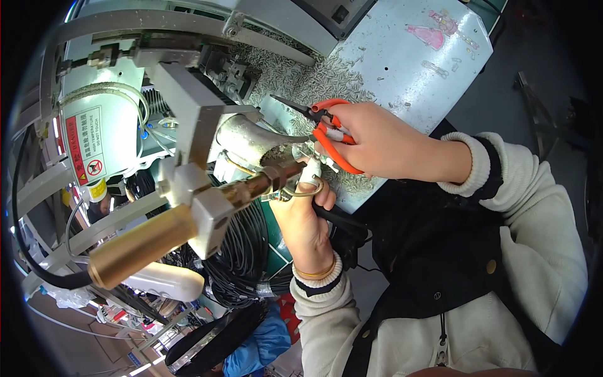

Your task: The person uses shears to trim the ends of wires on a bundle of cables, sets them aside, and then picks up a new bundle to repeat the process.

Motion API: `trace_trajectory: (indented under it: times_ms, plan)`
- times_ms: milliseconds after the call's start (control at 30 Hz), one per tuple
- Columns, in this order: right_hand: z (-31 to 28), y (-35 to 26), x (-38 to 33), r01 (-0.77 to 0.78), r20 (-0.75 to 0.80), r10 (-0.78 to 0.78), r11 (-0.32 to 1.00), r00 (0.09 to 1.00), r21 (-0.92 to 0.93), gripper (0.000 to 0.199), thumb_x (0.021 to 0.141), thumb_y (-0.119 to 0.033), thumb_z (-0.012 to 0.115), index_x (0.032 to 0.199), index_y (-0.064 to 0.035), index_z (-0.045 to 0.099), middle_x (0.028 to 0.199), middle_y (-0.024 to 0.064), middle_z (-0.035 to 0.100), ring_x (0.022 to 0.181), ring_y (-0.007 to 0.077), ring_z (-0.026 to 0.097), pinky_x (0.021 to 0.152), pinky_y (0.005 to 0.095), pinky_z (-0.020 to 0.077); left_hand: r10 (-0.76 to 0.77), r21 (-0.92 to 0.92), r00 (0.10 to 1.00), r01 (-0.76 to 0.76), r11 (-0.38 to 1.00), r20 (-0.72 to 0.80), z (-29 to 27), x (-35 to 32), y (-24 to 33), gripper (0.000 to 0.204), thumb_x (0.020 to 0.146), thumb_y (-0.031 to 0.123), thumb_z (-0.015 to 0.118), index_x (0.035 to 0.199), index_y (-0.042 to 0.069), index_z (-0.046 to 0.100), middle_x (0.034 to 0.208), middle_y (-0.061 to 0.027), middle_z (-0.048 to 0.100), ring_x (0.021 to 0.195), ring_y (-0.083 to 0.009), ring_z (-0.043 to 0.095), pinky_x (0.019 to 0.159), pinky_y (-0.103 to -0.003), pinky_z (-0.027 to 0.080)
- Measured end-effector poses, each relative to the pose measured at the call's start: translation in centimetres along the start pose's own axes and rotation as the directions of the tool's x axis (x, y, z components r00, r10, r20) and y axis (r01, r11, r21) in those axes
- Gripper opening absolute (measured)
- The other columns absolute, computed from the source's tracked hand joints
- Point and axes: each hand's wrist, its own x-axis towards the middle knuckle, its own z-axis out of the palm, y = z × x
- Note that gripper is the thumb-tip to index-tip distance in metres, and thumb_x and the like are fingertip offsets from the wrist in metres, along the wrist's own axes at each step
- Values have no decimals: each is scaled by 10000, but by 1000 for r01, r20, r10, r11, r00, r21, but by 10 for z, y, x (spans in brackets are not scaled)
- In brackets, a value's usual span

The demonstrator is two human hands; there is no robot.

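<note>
The right hand (pixel 383 141) is closed around orange-handled pliers (pixel 323 129), their tips pointing toward the metal nozzle (pixel 248 139) of the machine. The left hand (pixel 306 213) reaches up beneath the brass heater barrel (pixel 251 187), its fingertips pinching what seems to be a thin wire ring (pixel 308 190), though the view there is cluttered. The warning label (pixel 88 147) suggests hot parts: a slip could bring fingers against the barrel, or the ring could drop among the metal scraps (pixel 314 81).

one pair of pliers (pixel 326 129), two hands (pixel 377 141)
</note>
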Motion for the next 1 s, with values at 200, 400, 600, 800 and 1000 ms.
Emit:
trace_trajectory:
  times_ms: [200,400,600,800,1000]
  plan:
    - [-3,-3,-14,21,57,-30,988,998,150,155,829,-152,545,833,-8,489,538,6,445,432,58,409,414,201,324,-62,-96,996,67,993,56,-6,-12,-1,200,783,18,533,970,-29,480,713,-44,459,539,-108,392,458,-237,310]
    - [1,-2,-37,-73,184,-9,900,983,429,130,836,-146,544,835,-26,493,540,-24,422,450,33,401,417,178,306,-132,-366,951,232,901,279,-16,-37,-9,208,808,54,540,995,-28,497,826,-65,508,643,-143,461,555,-256,375]
    - [-7,0,-54,223,-76,-238,961,968,-162,134,788,-105,591,840,-21,500,565,30,478,465,136,479,446,220,379,119,84,987,-111,990,-106,-9,-67,-23,202,826,48,527,1012,-30,530,958,-98,553,813,-182,534,765,-297,414]
    - [2,-9,-65,552,73,-557,781,827,-292,157,742,-94,636,830,-14,534,624,72,527,540,226,549,498,253,434,289,300,953,-249,921,-96,4,-87,-38,253,791,0,572,1040,-29,536,918,-73,575,850,-149,536,791,-272,408]
    - [4,-11,-63,292,142,-282,955,949,-53,148,778,-123,609,843,0,557,638,56,543,539,143,533,498,229,414,269,251,960,-242,937,-75,6,-90,-36,249,766,-10,595,1007,-27,532,853,-62,572,797,-141,532,758,-257,411]
